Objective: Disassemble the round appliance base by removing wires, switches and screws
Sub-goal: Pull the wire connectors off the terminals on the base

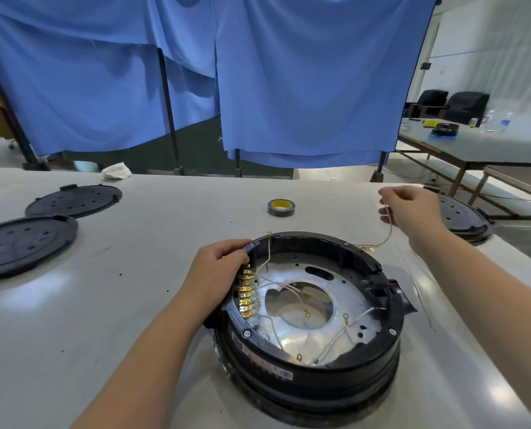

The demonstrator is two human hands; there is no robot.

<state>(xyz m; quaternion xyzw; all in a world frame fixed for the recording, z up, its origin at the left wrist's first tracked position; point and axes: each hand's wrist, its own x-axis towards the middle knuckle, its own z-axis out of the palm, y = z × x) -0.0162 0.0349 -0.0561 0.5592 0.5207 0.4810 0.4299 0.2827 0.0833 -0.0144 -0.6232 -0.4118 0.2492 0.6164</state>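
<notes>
The round black appliance base (313, 376) sits open on the white table (109, 320), showing a silver inner plate and several thin white wires (276, 284) with gold ring ends. A row of gold terminals (247, 294) lines its left inner wall. My left hand (217, 274) grips the base's left rim beside those terminals. My right hand (411, 209) is raised beyond the base's far right edge and pinches a loose white wire (388, 235). That wire hangs down to gold ends lying on the base's rim.
Two black perforated round covers (26, 243) lie at the left, and another one (465, 218) lies behind my right hand. A roll of black tape (281, 207) sits beyond the base. Blue curtains hang behind the table. A second table stands at far right.
</notes>
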